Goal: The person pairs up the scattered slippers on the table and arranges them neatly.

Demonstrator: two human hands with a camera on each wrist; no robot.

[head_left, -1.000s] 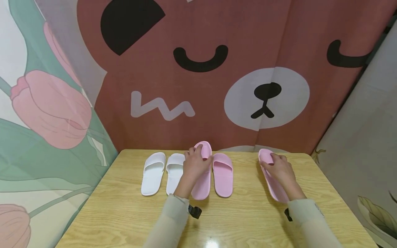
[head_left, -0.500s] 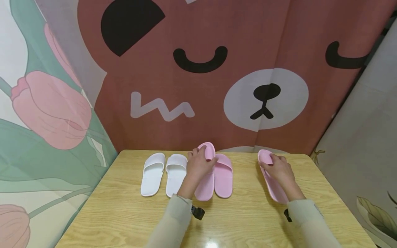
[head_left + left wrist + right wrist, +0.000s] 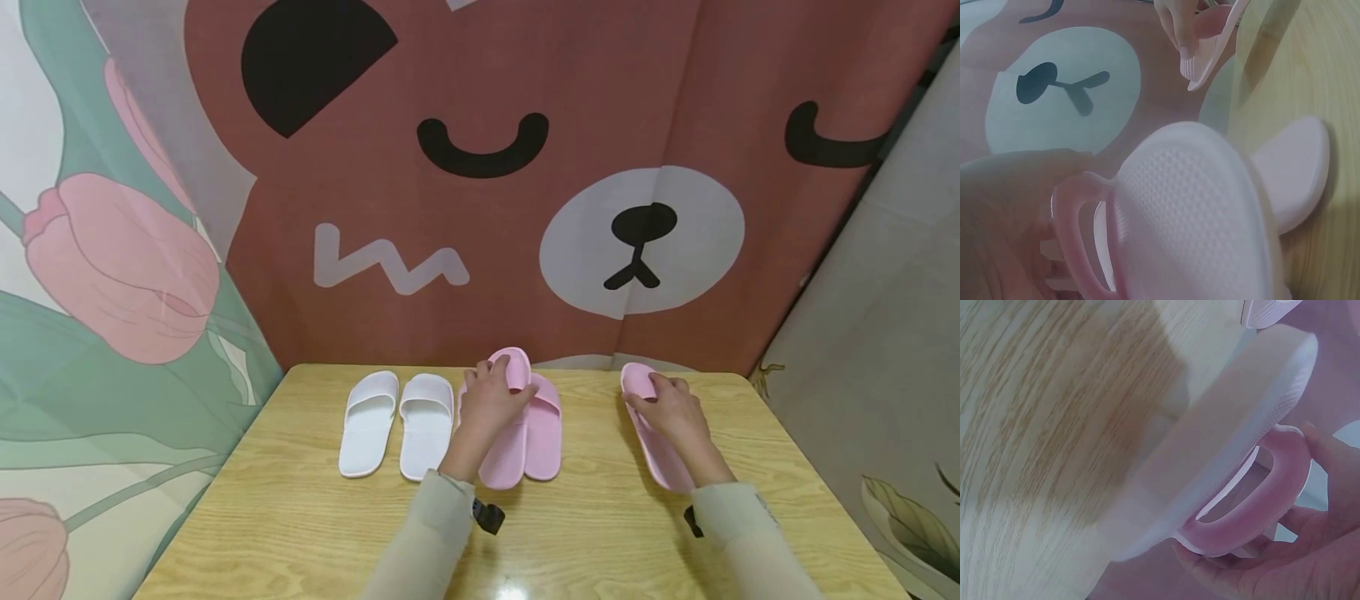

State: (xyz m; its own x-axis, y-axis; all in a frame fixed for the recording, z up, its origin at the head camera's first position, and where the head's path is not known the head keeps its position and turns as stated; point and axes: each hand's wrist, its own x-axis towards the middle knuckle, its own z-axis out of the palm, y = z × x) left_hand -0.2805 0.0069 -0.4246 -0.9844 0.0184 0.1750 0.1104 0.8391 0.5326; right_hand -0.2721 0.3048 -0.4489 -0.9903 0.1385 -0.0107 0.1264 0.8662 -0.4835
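Note:
My left hand (image 3: 491,408) grips a pink slide slipper (image 3: 506,454) by its strap, raised a little above the table. In the left wrist view, the textured footbed of this slipper (image 3: 1185,212) faces the camera. Partly behind it lies another pink slipper (image 3: 546,433) on the table. A thin pink edge (image 3: 461,397) shows left of the hand, mostly hidden. My right hand (image 3: 675,417) holds a further pink slipper (image 3: 660,458) by the strap at the right; its slipper (image 3: 1229,425) is tilted above the wood in the right wrist view.
Two white slippers (image 3: 369,433) (image 3: 426,433) lie side by side at the left on the wooden table (image 3: 600,533). A curtain with a bear print (image 3: 480,250) hangs at the table's back edge. More printed cloth hangs at both sides.
My left hand has shifted rightward with its pink slipper, which now overlaps the pink slipper on the table more. A pink edge has come into sight at its left. The right hand stays nearly still.

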